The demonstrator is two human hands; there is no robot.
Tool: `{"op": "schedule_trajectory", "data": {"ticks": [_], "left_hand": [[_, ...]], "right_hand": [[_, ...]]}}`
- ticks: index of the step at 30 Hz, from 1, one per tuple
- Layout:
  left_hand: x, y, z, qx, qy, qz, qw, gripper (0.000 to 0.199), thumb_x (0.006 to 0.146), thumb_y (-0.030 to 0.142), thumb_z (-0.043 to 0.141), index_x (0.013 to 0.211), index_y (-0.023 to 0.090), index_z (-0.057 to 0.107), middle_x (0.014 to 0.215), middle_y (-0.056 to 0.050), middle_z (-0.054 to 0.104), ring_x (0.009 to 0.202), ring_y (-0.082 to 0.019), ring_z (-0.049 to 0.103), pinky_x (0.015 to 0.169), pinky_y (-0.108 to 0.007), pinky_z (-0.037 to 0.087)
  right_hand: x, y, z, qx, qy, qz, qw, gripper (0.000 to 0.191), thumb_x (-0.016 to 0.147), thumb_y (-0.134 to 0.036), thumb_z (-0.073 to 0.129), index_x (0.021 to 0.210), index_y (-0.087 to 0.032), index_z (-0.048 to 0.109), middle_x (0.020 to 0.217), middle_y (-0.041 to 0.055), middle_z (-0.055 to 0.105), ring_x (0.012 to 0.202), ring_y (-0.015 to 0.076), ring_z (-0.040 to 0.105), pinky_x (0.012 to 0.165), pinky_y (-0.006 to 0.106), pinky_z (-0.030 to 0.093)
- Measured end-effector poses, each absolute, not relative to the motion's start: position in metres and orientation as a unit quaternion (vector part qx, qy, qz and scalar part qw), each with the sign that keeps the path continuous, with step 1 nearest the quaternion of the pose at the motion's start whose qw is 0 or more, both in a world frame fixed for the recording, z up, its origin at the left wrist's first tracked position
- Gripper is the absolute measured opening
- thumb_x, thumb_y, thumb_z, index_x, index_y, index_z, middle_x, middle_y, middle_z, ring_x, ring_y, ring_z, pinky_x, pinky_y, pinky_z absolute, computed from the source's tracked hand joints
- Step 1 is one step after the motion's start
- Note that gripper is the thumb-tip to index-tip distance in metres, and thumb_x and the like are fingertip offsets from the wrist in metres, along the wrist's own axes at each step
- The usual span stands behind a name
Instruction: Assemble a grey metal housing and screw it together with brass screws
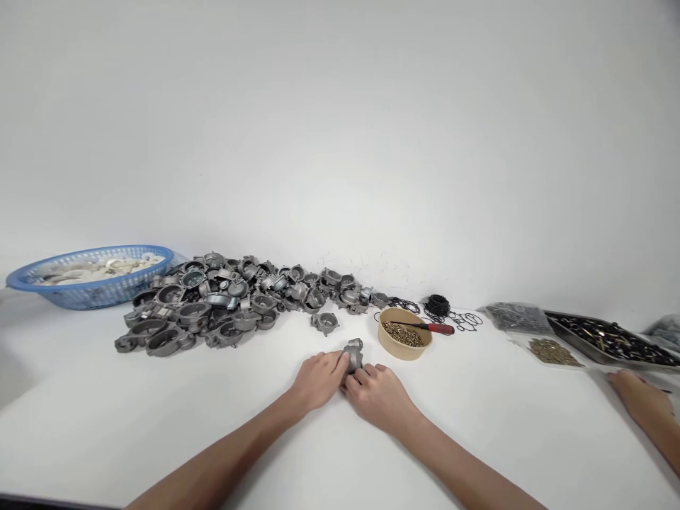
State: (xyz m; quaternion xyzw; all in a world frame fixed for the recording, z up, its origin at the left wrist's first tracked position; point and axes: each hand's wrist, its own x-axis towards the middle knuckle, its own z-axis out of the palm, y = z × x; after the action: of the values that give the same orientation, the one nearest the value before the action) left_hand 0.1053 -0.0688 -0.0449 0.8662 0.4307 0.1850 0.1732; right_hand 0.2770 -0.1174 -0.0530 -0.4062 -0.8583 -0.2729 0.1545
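A small grey cast-metal part stands on the white table between my two hands. My left hand grips its left side with the fingertips. My right hand touches its lower right side, fingers curled against it. Just beyond the part lies a single grey metal housing. To the right of my hands stands a tan bowl with small brass screws, and a red-handled screwdriver rests across its rim.
A large heap of grey metal housings spreads at the back left, beside a blue basket of white pieces. Black rubber rings lie behind the bowl. At the right are a metal tray, bagged parts, and another person's hand.
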Motion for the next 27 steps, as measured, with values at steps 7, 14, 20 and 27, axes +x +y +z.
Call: {"op": "schedule_trajectory", "data": {"ticks": [7, 14, 20, 27], "left_hand": [[0.106, -0.055, -0.039, 0.667, 0.461, 0.305, 0.499, 0.045, 0.093, 0.057, 0.026, 0.074, 0.02, 0.044, 0.059, 0.003, 0.041, 0.051, -0.013, 0.037, 0.051, -0.026, 0.03], [0.111, -0.064, -0.037, 0.528, 0.318, 0.324, 0.718, 0.05, 0.087, 0.068, 0.04, 0.072, 0.021, 0.033, 0.053, 0.01, 0.025, 0.046, -0.006, 0.014, 0.046, -0.023, 0.01], [0.116, -0.077, -0.035, 0.521, 0.251, 0.316, 0.753, 0.044, 0.089, 0.064, 0.044, 0.082, 0.022, 0.035, 0.062, 0.007, 0.031, 0.051, -0.007, 0.016, 0.047, -0.023, 0.01], [0.115, -0.08, -0.037, 0.569, 0.206, 0.302, 0.737, 0.042, 0.092, 0.062, 0.04, 0.086, 0.02, 0.04, 0.068, 0.005, 0.031, 0.055, -0.009, 0.02, 0.048, -0.022, 0.014]], "right_hand": [[0.278, -0.13, -0.034, -0.426, -0.848, 0.121, 0.289, 0.027, 0.096, -0.034, 0.047, 0.076, -0.019, 0.057, 0.061, -0.0033, 0.057, 0.052, 0.008, 0.046, 0.052, 0.021, 0.031], [0.281, -0.128, -0.037, -0.353, -0.718, 0.463, 0.382, 0.034, 0.091, -0.053, 0.052, 0.094, -0.019, 0.051, 0.063, -0.0052, 0.048, 0.052, 0.0086, 0.044, 0.051, 0.021, 0.034], [0.287, -0.126, -0.034, -0.351, -0.729, 0.432, 0.4, 0.029, 0.093, -0.047, 0.052, 0.083, -0.02, 0.048, 0.06, -0.0074, 0.035, 0.052, 0.0076, 0.031, 0.049, 0.021, 0.025], [0.292, -0.127, -0.023, -0.358, -0.799, 0.303, 0.376, 0.036, 0.091, -0.036, 0.052, 0.062, -0.019, 0.04, 0.057, -0.0057, 0.034, 0.054, 0.0081, 0.03, 0.051, 0.023, 0.025]]}}
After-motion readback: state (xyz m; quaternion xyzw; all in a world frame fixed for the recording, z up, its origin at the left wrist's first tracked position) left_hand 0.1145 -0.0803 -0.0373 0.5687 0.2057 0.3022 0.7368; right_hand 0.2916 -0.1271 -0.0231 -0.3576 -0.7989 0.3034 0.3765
